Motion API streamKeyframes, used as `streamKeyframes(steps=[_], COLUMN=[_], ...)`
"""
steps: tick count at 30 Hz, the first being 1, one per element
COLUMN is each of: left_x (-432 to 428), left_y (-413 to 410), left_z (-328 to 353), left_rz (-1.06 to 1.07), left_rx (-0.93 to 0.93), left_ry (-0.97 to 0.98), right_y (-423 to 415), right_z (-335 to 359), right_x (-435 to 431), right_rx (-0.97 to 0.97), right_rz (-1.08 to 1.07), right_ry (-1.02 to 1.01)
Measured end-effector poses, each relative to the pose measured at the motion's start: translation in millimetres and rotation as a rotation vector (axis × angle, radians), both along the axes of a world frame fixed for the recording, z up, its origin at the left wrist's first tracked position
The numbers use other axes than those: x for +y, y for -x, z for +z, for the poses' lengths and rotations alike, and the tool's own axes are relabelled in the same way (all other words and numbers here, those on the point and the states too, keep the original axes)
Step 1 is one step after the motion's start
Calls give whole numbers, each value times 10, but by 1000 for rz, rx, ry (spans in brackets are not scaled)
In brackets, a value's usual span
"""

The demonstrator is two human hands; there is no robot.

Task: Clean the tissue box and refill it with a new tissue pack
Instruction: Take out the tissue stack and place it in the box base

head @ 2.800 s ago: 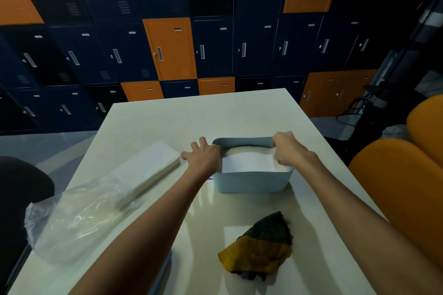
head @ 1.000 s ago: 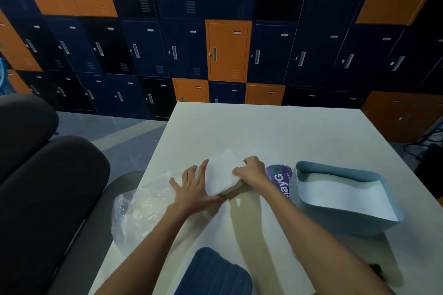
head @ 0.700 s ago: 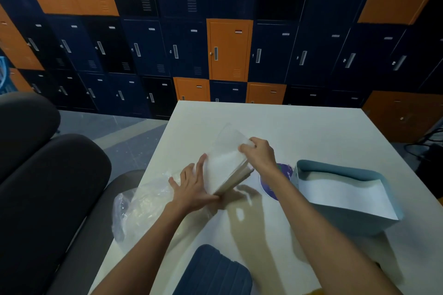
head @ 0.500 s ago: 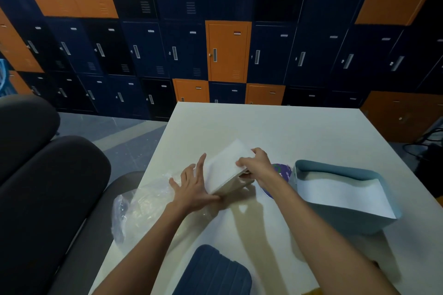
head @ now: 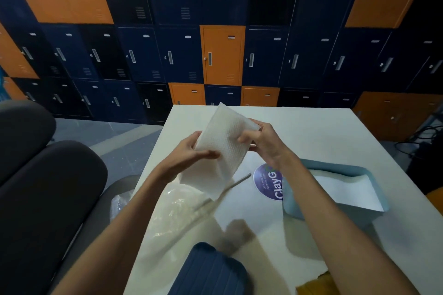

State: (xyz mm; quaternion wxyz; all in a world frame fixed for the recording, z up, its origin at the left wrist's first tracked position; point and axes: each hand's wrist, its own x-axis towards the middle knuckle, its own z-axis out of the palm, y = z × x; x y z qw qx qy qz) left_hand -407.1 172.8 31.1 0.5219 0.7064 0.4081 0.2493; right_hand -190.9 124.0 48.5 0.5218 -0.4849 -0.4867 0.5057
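Blue lid [head: 211, 270] laid at the near edge of the table [head: 311, 132], clear wrapper [head: 172, 208] spread by its left edge, tissue box [head: 335, 189] set near its right edge, tissue stack [head: 223, 148] gripped above its middle by left hand [head: 184, 158] and right hand [head: 263, 141].

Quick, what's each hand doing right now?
Left hand: holding the tissue stack, thumb across its front.
Right hand: fingers gripping the same stack's upper right edge.
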Motion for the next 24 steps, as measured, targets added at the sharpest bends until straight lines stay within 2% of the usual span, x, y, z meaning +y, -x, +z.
streamKeyframes(steps=[5,9,13,16,20,24], left_x=[-92,-263,-410,-479,-549,-587], left_y=[-14,-52,-89,-153,-191,-167], left_z=[-38,-98,-140,-182,-291,-363], left_rz=[-102,2,101,98,144,181], left_rx=[-161,-277,-484,-699,-629,-524], left_ry=[212,389,638,809,857,837], right_y=[-79,-145,-104,18,146,164], right_z=[24,-96,-317,-453,-500,-433], right_x=[-47,-144,-286,-457,-659,-745], right_rx=[205,203,193,287,530,604], right_rz=[-80,-200,-344,-207,9,84], right_ry=[31,50,334,540,580,494])
